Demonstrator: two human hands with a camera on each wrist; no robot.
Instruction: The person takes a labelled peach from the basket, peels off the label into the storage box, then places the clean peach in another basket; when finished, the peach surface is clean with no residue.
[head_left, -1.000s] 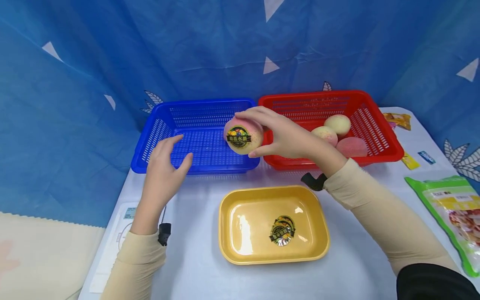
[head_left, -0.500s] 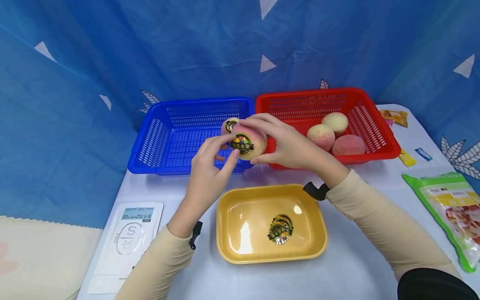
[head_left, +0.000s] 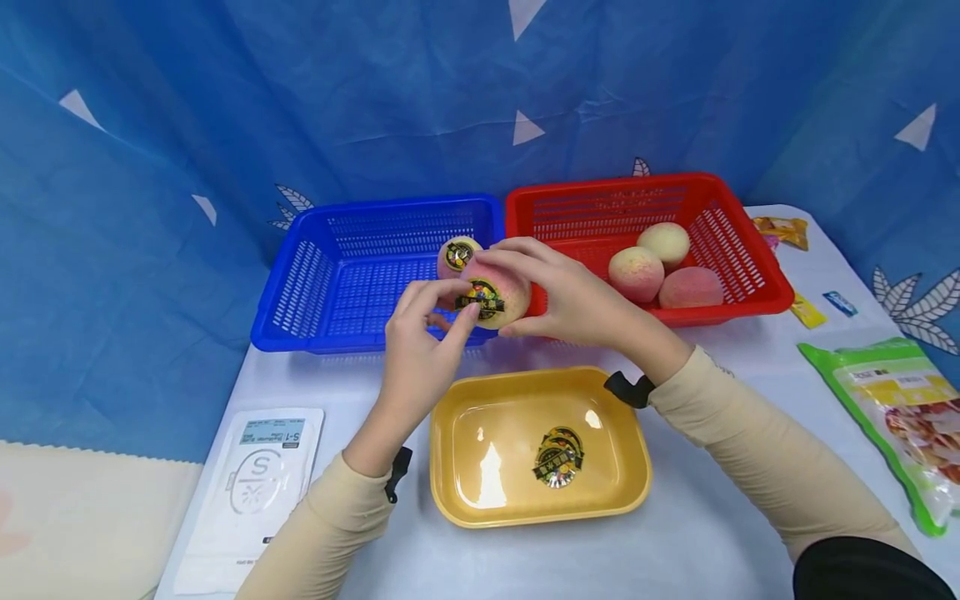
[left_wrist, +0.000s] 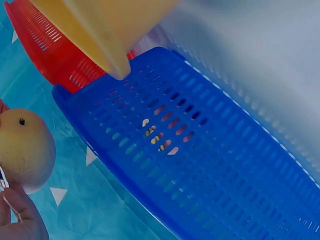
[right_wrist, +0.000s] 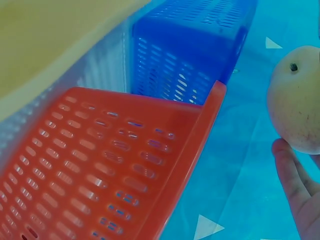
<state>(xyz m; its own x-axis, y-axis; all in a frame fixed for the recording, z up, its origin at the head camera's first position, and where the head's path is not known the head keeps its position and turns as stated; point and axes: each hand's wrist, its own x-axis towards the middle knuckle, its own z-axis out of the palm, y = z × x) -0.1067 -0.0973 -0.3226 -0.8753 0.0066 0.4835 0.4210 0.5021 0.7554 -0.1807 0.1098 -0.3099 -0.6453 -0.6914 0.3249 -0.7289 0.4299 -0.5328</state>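
Note:
My right hand holds a pink and yellow peach above the near inner corners of the two baskets, fingers on top and thumb below. A round black fruit sticker is on its front. The thumb and index finger of my left hand pinch the sticker's left edge; whether that edge is lifted is hard to tell. In the left wrist view, the peach shows a small dark stem hole. Behind the held peach, another stickered peach lies in the blue basket.
A red basket on the right holds 3 peaches with no sticker showing. Nearer me, a yellow tray contains overlapping round stickers. A white packet lies left; a green-edged food bag and small wrapped snacks lie right.
My left hand has moved right, from above the blue basket's near edge to the sticker on the held peach. The right hand and peach have lowered slightly.

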